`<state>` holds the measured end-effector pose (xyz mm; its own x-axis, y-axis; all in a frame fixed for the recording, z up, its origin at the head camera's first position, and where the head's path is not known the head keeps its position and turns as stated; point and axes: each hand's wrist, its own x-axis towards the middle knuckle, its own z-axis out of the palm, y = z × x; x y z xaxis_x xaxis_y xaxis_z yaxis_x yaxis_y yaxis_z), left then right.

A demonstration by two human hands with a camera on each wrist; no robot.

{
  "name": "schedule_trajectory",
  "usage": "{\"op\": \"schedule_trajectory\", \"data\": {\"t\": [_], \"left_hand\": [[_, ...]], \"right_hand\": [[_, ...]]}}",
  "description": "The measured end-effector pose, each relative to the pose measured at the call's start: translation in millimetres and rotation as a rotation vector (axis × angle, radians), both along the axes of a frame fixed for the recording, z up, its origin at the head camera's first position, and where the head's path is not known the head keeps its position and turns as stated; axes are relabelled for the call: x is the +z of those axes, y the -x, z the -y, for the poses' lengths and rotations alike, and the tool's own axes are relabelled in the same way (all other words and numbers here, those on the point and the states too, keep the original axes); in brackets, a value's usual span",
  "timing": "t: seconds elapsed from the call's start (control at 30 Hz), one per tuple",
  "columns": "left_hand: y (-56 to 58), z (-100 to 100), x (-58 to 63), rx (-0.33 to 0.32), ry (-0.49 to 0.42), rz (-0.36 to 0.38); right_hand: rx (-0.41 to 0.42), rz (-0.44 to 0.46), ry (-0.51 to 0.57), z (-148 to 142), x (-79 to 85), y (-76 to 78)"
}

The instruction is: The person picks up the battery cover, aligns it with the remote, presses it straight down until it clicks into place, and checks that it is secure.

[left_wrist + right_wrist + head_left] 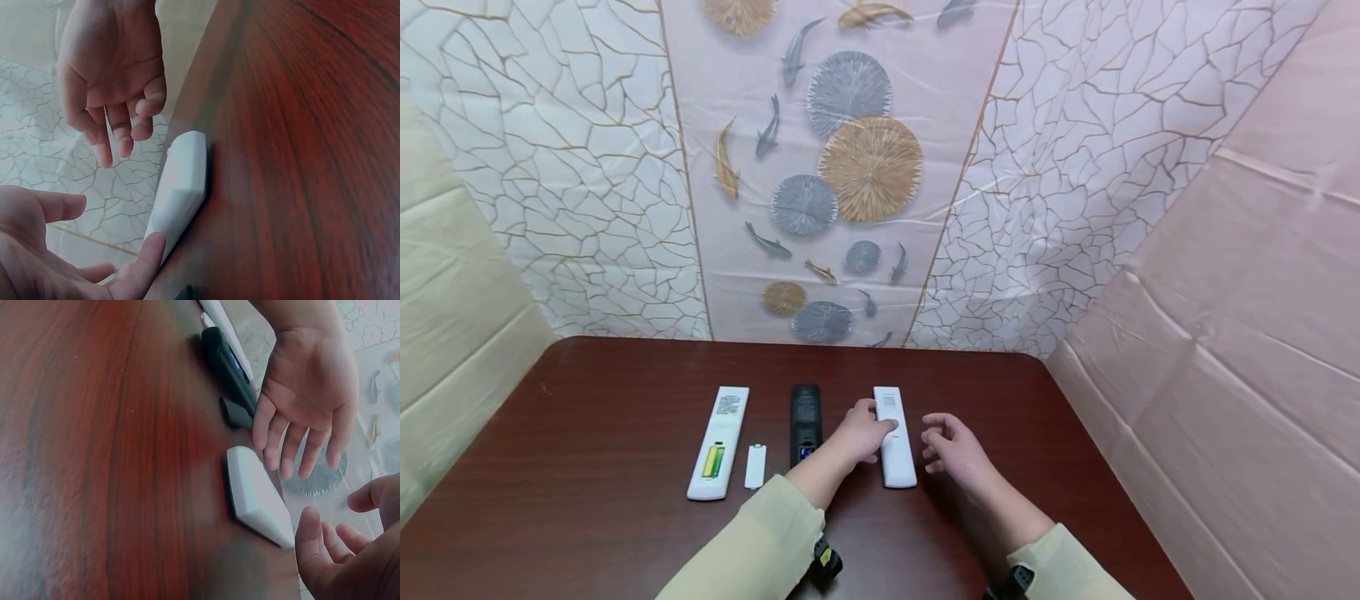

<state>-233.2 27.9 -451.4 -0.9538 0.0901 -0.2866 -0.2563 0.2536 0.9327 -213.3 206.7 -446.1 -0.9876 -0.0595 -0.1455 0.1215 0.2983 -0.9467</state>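
Observation:
A white remote control point(892, 450) lies face down on the table between the two hands. My left hand point(859, 431) is at its left side, fingers loosely extended, the thumb over the remote in the head view. In the right wrist view the left hand point(309, 394) has relaxed, nearly straight fingers and grips nothing. My right hand point(958, 454) hovers just right of the remote, its fingers spread and slightly bent, holding nothing. In the left wrist view a little finger of the left hand point(47, 256) overlaps the white remote point(184, 169); whether it touches cannot be told.
Left of the hands lies a black remote point(806, 417) with a blue battery in its bay, partly hidden by the left forearm. A dark cover point(236, 412) lies beside it. Further left are a white battery cover point(756, 467) and another white remote point(724, 425) showing yellow-green batteries.

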Motion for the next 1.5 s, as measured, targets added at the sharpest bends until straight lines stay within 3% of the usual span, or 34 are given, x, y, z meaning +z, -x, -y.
{"op": "schedule_trajectory", "data": {"t": [0.43,0.77,0.97,1.17,1.27,1.4,1.5], "left_hand": [[-12.8,47,18.7,0.04,-0.081,-0.062],[-19.0,71,24.2,0.048,-0.051,-0.051],[-19.0,80,23.9,0.055,-0.007,-0.046],[-14.7,87,22.8,0.042,0.147,-0.082],[-10.5,89,21.3,0.036,0.283,-0.108],[-6.6,90,19.0,0.03,0.457,-0.126],[-5.1,90,16.3,0.025,0.537,-0.124]], "right_hand": [[0.105,-0.02,0.021,47,2.6,5.6],[0.201,0.0,0.067,68,-0.9,7.6],[0.219,0.003,0.005,73,0.4,9.8],[0.275,0.001,-0.056,78,-1.3,12.0],[0.307,-0.018,-0.095,82,-2.2,12.6],[0.353,-0.076,-0.228,88,-2.7,14.1],[0.392,-0.148,-0.365,94,-2.4,15.5]]}}
